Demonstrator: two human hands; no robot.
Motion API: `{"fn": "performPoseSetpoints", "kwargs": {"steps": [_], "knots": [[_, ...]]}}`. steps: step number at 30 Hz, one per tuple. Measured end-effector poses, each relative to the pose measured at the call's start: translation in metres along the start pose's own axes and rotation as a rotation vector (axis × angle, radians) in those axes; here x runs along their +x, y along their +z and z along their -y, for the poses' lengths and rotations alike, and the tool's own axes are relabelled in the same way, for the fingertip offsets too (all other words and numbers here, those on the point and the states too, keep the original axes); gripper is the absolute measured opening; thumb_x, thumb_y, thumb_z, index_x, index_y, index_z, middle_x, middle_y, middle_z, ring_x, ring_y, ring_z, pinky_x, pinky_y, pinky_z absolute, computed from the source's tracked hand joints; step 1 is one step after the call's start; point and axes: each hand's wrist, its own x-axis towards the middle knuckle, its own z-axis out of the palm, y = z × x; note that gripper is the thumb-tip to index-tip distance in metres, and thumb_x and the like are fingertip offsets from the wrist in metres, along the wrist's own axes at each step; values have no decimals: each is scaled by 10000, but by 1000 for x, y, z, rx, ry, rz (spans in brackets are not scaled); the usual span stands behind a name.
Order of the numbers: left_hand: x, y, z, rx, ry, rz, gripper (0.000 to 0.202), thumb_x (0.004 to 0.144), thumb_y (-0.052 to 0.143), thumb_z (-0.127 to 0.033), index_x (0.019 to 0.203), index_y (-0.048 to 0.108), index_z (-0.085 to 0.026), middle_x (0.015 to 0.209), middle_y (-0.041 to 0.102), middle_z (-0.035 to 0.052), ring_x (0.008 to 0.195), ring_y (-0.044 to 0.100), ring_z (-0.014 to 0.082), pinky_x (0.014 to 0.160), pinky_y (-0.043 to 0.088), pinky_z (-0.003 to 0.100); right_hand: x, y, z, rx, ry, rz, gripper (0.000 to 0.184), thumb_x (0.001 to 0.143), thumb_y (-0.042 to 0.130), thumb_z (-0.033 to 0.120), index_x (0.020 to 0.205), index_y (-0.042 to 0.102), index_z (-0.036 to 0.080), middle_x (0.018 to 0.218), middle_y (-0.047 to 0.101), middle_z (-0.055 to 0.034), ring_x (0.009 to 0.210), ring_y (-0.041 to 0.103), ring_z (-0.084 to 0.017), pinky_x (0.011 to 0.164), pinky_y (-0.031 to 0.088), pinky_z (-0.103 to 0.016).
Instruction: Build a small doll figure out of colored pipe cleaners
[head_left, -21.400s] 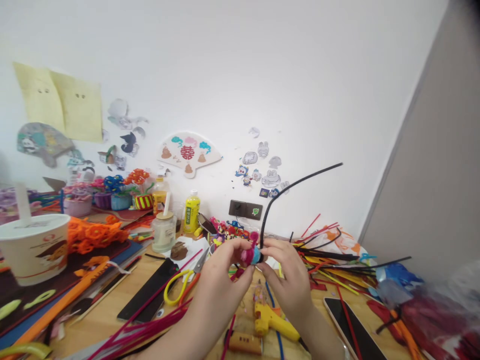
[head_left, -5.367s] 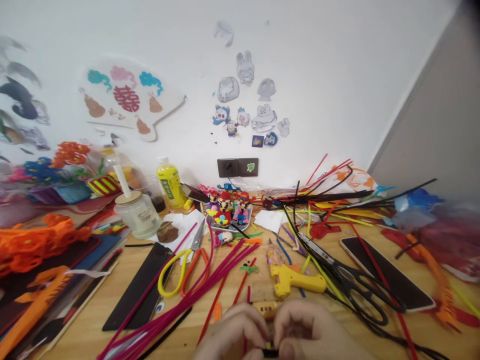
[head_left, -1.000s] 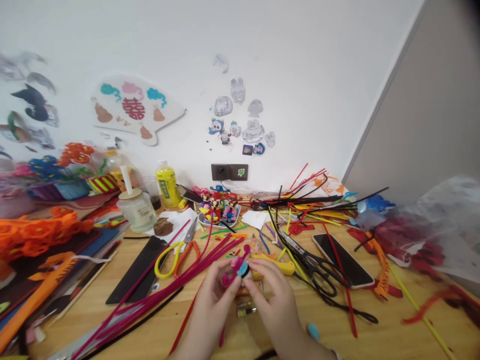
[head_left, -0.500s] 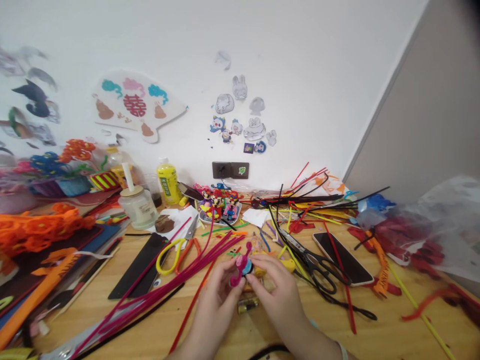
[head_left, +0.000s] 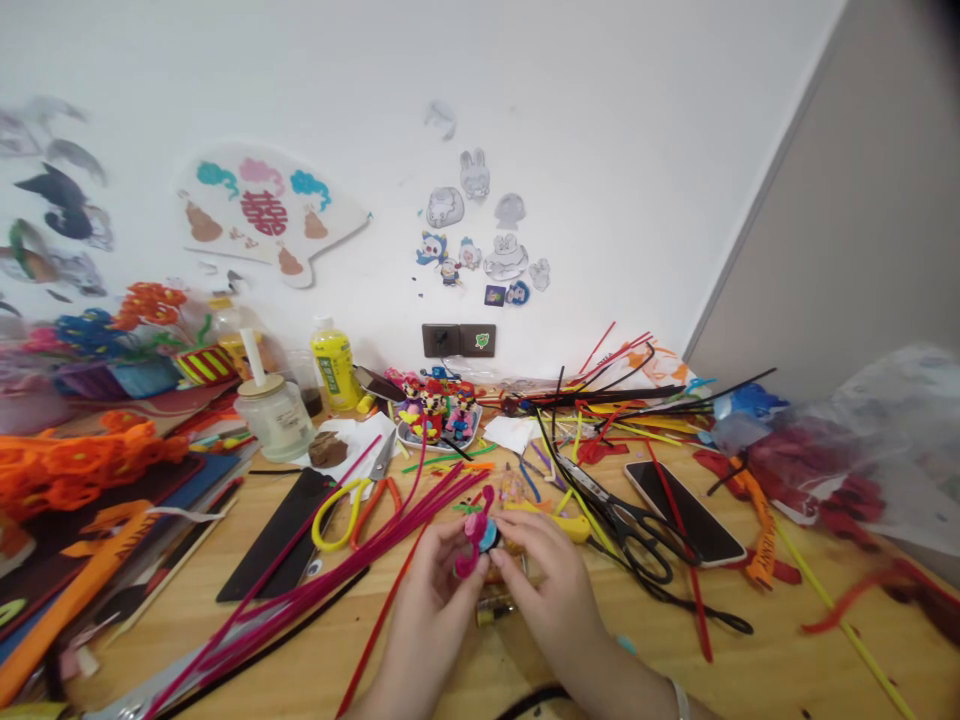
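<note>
Both my hands are raised over the middle of the wooden table. My left hand (head_left: 439, 590) and my right hand (head_left: 544, 580) pinch a small pipe-cleaner figure (head_left: 480, 535) between them. The figure has a dark blue and black body, with bright pink pipe cleaner curling up and around its left side. My fingers hide part of it. A yellow glue gun (head_left: 551, 526) lies just beyond my right hand, and a small gold-capped vial (head_left: 495, 608) lies under the gap between my hands.
Loose magenta pipe cleaners (head_left: 315, 565) fan out left of my hands, near yellow-handled scissors (head_left: 337, 512). Black scissors (head_left: 637, 545) and a phone (head_left: 679, 515) lie right. A tray of finished figures (head_left: 436, 422) stands at the back among scattered pipe cleaners.
The figure has turned slightly in my fingers, and its pink strand now curls down its left side. Both hands have stayed close together over the same spot.
</note>
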Motion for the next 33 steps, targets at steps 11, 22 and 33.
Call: {"fn": "performPoseSetpoints", "kwargs": {"steps": [11, 22, 33], "knots": [[-2, 2, -4, -7, 22, 1, 219, 694, 656, -245, 873, 537, -203, 921, 682, 49, 903, 652, 197, 783, 532, 307, -5, 4, 4, 12, 131, -134, 210, 730, 613, 157, 925, 664, 214, 931, 702, -66, 870, 646, -217, 795, 528, -342], [-5, -2, 4, 51, 72, 17, 201, 742, 608, -236, 926, 534, -203, 991, 665, 69, 945, 645, 194, 803, 535, 305, -4, 1, 4, -145, -122, -70, 209, 819, 531, 161, 1001, 622, 210, 989, 687, -68, 928, 631, -194, 820, 522, -330], [0, -1, -2, 74, 71, 48, 194, 739, 595, -212, 932, 575, -207, 959, 664, 55, 938, 640, 203, 794, 536, 314, 1, 1, -1, 53, 51, 27, 179, 756, 547, 156, 921, 611, 184, 943, 665, -76, 896, 620, -199, 782, 526, -331]]}}
